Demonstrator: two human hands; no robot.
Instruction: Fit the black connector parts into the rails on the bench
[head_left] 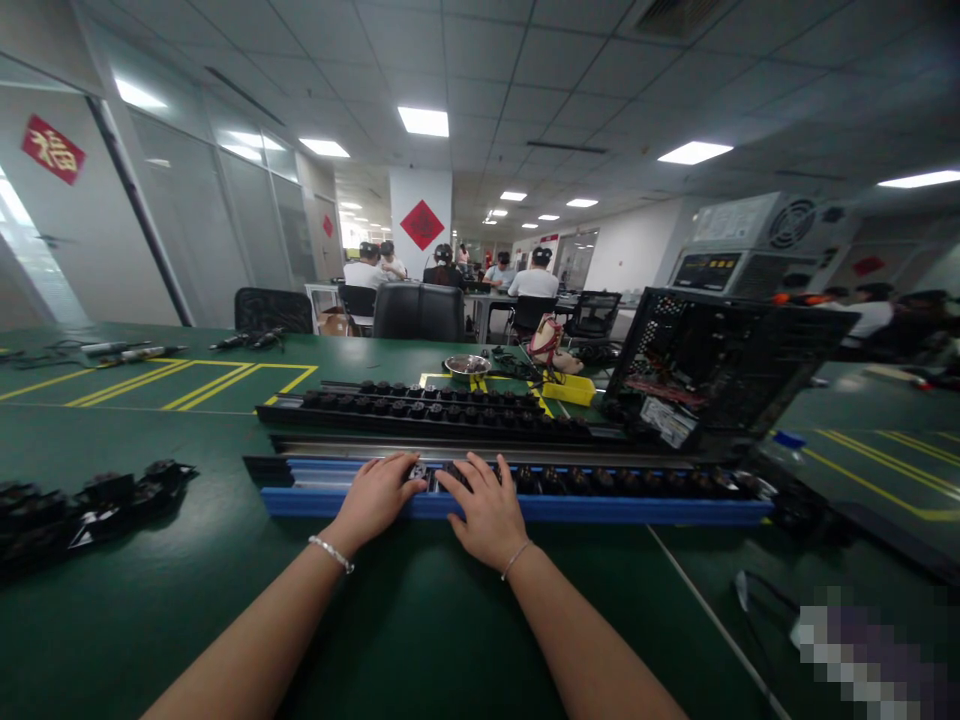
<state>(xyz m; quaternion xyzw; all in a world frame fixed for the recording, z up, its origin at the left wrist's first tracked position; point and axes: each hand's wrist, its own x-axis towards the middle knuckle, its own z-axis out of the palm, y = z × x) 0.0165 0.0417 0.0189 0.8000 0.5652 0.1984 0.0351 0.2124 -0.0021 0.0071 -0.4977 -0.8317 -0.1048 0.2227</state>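
Note:
A long blue tray (600, 511) lies across the green table in front of me, holding a row of small black parts (630, 482). My left hand (377, 497) rests on its left portion with fingers curled over a small part I cannot make out. My right hand (486, 510) lies beside it, fingers spread and fingertips touching the black parts in the tray. Both wrists wear thin bracelets.
A black tray of round parts (420, 408) sits behind the blue one. An open computer case (720, 360) stands at the right. Black parts (82, 500) lie at the left. A metal bowl (466, 365) and yellow bin (568, 388) sit further back. People sit at distant desks.

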